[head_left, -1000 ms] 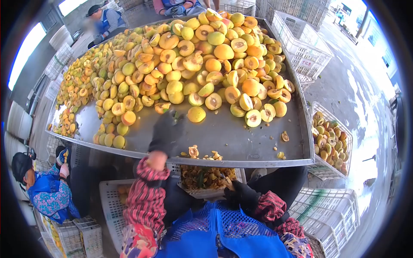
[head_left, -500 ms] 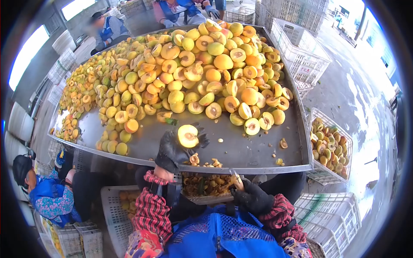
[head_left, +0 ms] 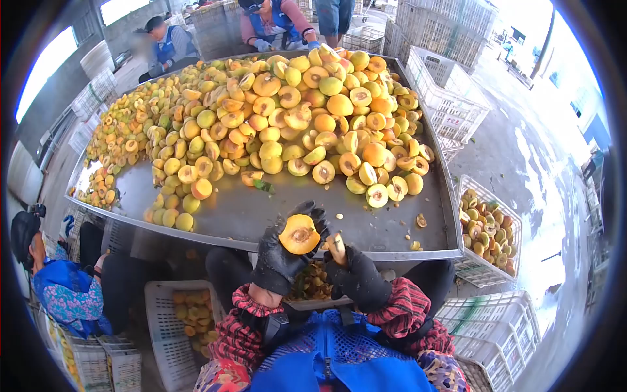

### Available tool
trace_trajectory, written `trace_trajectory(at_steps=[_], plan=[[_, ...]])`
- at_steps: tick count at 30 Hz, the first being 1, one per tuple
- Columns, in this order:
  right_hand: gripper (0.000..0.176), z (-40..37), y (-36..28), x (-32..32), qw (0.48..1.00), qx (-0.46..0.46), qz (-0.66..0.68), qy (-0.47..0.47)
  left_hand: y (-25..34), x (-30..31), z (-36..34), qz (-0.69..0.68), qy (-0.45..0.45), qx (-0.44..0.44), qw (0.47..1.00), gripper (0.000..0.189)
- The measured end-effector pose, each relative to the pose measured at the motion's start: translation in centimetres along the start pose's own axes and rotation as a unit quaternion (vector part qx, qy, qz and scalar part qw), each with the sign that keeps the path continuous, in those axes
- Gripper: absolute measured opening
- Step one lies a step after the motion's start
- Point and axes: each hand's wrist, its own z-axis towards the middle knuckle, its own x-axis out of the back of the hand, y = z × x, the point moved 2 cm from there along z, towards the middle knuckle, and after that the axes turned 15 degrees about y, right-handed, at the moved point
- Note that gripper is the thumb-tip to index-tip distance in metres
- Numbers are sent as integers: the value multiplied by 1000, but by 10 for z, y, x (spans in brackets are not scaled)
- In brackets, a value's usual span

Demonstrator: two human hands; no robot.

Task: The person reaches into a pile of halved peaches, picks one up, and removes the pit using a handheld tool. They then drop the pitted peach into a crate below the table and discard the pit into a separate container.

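A yellow peach half (head_left: 299,235) rests in my left hand (head_left: 275,266), black-gloved fingers curled behind and around it. Its cut face is turned up toward me, with a brown pit or pit hollow in the middle. My right hand (head_left: 363,282), also in a black glove, is closed around a small tool (head_left: 337,249) with a pale, wood-coloured end pointing up. That end is just right of the peach half, close to my left fingertips. Both hands are at the near edge of the metal table (head_left: 274,215). My glove hides the rest of the tool.
Halved peaches (head_left: 281,124) are heaped across the table. Below its edge is a container of fruit scraps (head_left: 313,284). Crates of fruit stand at left (head_left: 157,326) and right (head_left: 486,277). One co-worker (head_left: 65,287) sits at left; others are at the far side.
My left hand has drawn the peach half down and rightward, nearer my body, and its face now shows the brown centre. My right hand has risen beside it with the tool.
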Motion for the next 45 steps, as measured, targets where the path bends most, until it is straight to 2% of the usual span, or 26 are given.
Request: trace_trajectory(at_steps=[1,2,4,6,9,11,17,20,23,26,28,29,30,34,36,39,42,45], plan=[[23,2,2,0,999,38,2,31,-3,1,-2,19,-7,-18,1000,55],[25,6,4,3,998,-11,47,32,-6,1,-6,46,16,-47,998,54],[28,10,-10,0,996,-21,74,47,-15,-8,-15,101,59,-104,988,53],[29,16,-12,-8,995,-26,73,64,-24,-21,-25,142,64,-140,978,52],[28,23,-4,-14,990,-66,122,25,-32,-22,-26,181,7,-191,965,40],[29,23,-1,-14,987,-72,144,24,-34,-17,-20,199,48,-218,954,37],[36,24,-1,-13,972,-88,218,10,-43,-2,-19,208,70,-222,950,31],[20,30,8,-15,976,-46,210,37,-45,7,-13,205,82,-201,954,29],[23,30,7,-20,971,-67,226,50,-49,20,-7,241,105,-222,939,32],[30,30,15,-16,991,-67,117,22,-43,2,-12,86,101,-124,983,37],[32,7,-19,-4,987,-56,118,-94,-30,39,8,-4,63,-94,994,41],[33,5,-11,-7,988,32,95,-114,-22,51,16,-51,43,-86,994,43],[33,3,-3,-9,982,120,76,-126,-14,29,9,-32,135,-137,981,44],[31,-3,-3,-1,992,-1,-53,-117,1,36,3,-45,118,-86,988,45],[30,-5,-2,-6,988,-81,-54,-117,-2,29,-4,-36,120,-76,989,46],[36,-1,-15,-17,981,48,-177,-63,-8,20,-8,-38,85,-67,993,46],[36,7,6,-25,968,182,-170,-35,-11,17,-10,-21,59,-80,995,48],[51,4,-1,-26,957,209,-201,-9,-14,23,-8,-9,65,-96,993,48]])
